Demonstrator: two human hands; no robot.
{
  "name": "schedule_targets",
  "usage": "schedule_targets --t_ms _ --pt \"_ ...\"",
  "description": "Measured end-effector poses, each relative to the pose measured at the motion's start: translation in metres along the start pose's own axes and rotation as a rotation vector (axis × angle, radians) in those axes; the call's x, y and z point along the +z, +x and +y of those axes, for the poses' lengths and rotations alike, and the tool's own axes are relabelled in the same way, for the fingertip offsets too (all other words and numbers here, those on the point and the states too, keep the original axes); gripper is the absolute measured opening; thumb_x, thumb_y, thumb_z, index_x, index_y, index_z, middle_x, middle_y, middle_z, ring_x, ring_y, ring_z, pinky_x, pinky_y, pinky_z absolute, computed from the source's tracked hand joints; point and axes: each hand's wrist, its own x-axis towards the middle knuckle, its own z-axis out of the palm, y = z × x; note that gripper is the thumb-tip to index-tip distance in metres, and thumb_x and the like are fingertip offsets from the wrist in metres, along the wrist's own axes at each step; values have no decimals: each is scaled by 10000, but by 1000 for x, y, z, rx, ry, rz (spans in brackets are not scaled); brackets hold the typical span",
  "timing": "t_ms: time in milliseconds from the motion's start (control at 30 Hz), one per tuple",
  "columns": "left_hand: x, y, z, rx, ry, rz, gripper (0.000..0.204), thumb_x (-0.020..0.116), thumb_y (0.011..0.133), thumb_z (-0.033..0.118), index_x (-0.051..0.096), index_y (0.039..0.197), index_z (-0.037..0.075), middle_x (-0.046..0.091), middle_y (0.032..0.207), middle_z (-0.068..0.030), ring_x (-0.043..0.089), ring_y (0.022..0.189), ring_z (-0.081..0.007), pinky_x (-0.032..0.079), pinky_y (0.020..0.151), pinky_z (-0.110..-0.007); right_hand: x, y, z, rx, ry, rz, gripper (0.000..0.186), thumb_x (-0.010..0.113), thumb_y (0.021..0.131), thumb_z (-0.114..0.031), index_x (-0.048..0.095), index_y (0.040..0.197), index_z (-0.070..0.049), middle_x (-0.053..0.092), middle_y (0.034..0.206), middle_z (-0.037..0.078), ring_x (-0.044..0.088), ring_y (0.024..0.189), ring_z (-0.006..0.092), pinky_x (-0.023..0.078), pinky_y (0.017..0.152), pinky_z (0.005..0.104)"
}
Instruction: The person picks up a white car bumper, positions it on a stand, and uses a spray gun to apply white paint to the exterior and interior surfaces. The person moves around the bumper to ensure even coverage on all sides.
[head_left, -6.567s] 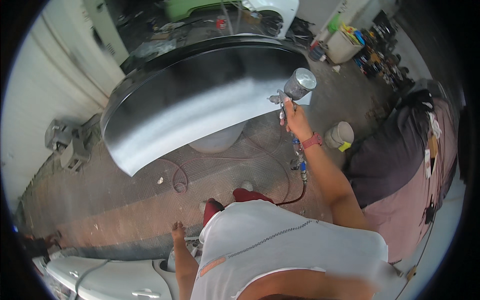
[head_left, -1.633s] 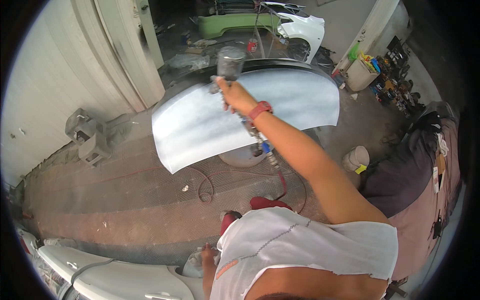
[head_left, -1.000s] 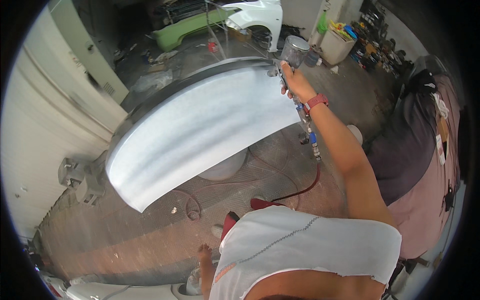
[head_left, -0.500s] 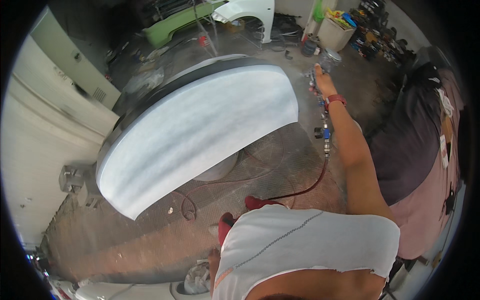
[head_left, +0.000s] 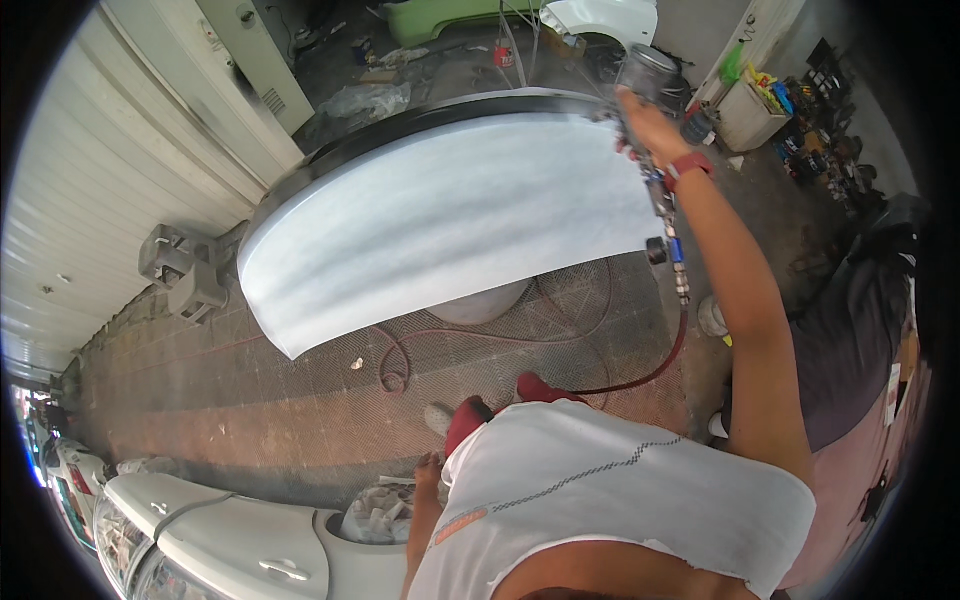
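My right hand [head_left: 647, 128] is raised and closed around a spray gun [head_left: 645, 85] with a metal cup on top, held over the far right corner of a large curved car panel [head_left: 440, 230]. The panel is coated pale white with a dark far rim. A red air hose [head_left: 640, 375] hangs from the gun's fittings and loops across the floor. My left hand [head_left: 430, 475] hangs low by my side next to a crumpled rag or cup [head_left: 380, 515]; its fingers are mostly hidden.
A white shutter wall [head_left: 120, 170] runs along the left with concrete blocks [head_left: 185, 270] at its foot. White car parts [head_left: 230, 540] lie at the lower left. A green panel [head_left: 450, 15] and cluttered shelves [head_left: 800, 120] stand at the back. A dark covered shape [head_left: 860, 340] sits on the right.
My right hand has swept the spray gun back to the panel's far right corner. The panel, once dark and glossy, is now almost wholly pale white.
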Motion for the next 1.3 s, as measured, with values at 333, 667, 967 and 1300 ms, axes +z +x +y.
schedule_targets --t_ms 333,667,967,1300 --pt "-99 49 -60 -7 -408 51 597 659 1047 364 534 1504 0 707 1278 -165 715 1009 -263 570 818 -367 301 -78 -186 -107 -130 -395 697 442 1054 -595 619 1093 78 676 767 157 693 599 216 523 466 321" --pt "-207 32 -155 -145 -652 181 561 677 1045 374 553 1427 -17 703 1224 -137 694 943 -266 560 744 -397 559 -164 -265 -183 -213 -667 732 429 1053 -578 622 1104 126 681 749 196 691 541 243 526 441 367" --pt "-185 19 -178 -161 -801 133 324 625 1075 368 603 1180 62 664 971 -56 642 769 -188 473 554 -325 641 -186 -285 -90 -69 -803 698 384 1064 -548 623 1074 109 700 684 186 663 502 237 530 458 367" --pt "-159 45 -136 -154 -608 -42 329 586 1096 345 553 1257 59 648 1031 -87 644 811 -248 477 573 -386 450 -43 -242 -75 -33 -297 651 438 1087 -528 573 1265 83 663 870 171 705 650 256 532 469 356"
